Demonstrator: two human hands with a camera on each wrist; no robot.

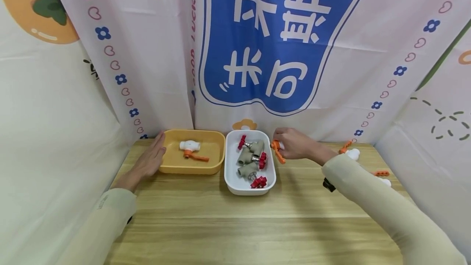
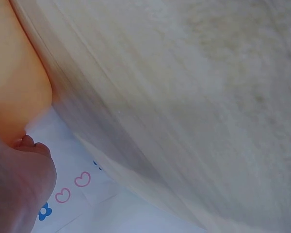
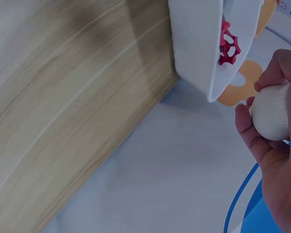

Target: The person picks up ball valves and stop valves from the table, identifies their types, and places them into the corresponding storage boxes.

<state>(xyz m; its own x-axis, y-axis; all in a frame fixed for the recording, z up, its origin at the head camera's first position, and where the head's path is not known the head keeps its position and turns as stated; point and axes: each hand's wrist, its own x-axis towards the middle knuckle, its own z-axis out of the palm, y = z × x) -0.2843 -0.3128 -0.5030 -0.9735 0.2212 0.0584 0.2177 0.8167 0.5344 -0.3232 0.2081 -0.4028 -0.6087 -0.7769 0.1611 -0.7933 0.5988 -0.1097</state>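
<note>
My right hand [image 1: 292,143] grips a white plastic ball valve [image 3: 271,112] with an orange lever, just past the right rim of the white bin [image 1: 250,192]. The lever sticks out below the fingers in the head view. In the white bin lie several grey-green valves [image 1: 247,170] with red handwheels. My left hand [image 1: 149,159] rests with straight fingers against the left side of the yellow bin [image 1: 191,170]. One white ball valve [image 1: 189,146] with an orange lever lies inside that yellow bin.
Two more white ball valves with orange levers, one farther back [image 1: 352,153] and one nearer [image 1: 384,181], lie at the table's right. Both bins stand side by side at the back of the wooden table [image 1: 228,228]. Printed cloth [image 1: 162,52] hangs behind and on both sides.
</note>
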